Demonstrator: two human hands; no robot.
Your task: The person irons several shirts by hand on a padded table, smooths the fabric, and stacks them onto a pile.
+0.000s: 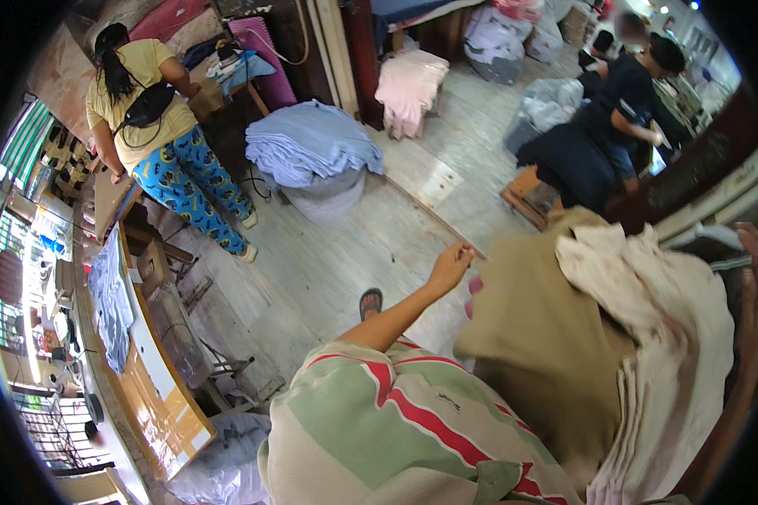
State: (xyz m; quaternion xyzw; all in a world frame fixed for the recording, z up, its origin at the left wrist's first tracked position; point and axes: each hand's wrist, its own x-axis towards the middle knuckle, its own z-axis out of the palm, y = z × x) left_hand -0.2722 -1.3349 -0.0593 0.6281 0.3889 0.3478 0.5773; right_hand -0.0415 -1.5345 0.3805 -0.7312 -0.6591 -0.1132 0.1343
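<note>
My left hand reaches forward over the tiled floor, its fingers curled together, and no object shows in it. To its right is a khaki cloth, partly blurred, hanging in front of my body on the right. Blurred pinkish fingertips, seemingly of my right hand, show at the khaki cloth's left edge; the rest of that hand is hidden behind the fabric. A thick stack of cream cloth lies against the khaki one, its layered edges turned toward me.
At left, a person in a yellow shirt stands at a worktable. A pile of light blue cloth and a stool with pink cloth stand ahead. Another person sits at far right beside a wooden bench. A long table runs along my left.
</note>
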